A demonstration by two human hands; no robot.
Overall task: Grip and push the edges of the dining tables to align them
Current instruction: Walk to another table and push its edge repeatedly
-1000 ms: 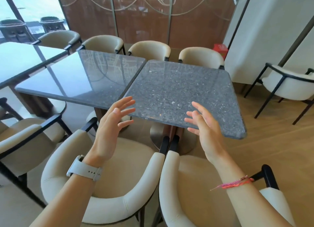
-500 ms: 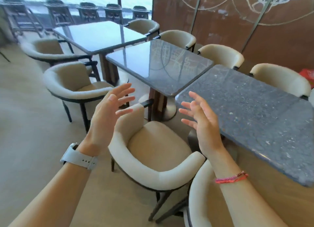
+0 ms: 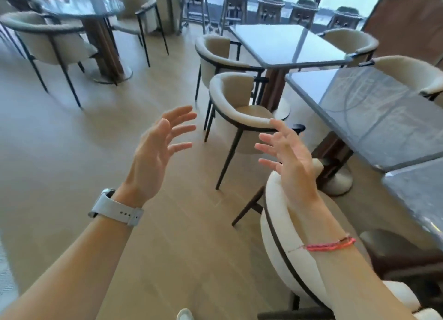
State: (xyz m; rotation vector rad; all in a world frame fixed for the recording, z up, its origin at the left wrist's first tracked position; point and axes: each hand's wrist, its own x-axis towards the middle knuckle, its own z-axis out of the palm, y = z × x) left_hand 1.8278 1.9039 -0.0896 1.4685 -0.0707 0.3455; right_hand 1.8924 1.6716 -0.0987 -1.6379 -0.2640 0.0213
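Both hands spread, left hand (image 3: 153, 152) and right hand (image 3: 291, 156) gripping nothing: reach right, grip middle tabletop (image 3: 383, 118) edge squarely.

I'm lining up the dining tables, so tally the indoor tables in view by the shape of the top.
Round-top tables: 1
Square-top tables: 3
Total: 4
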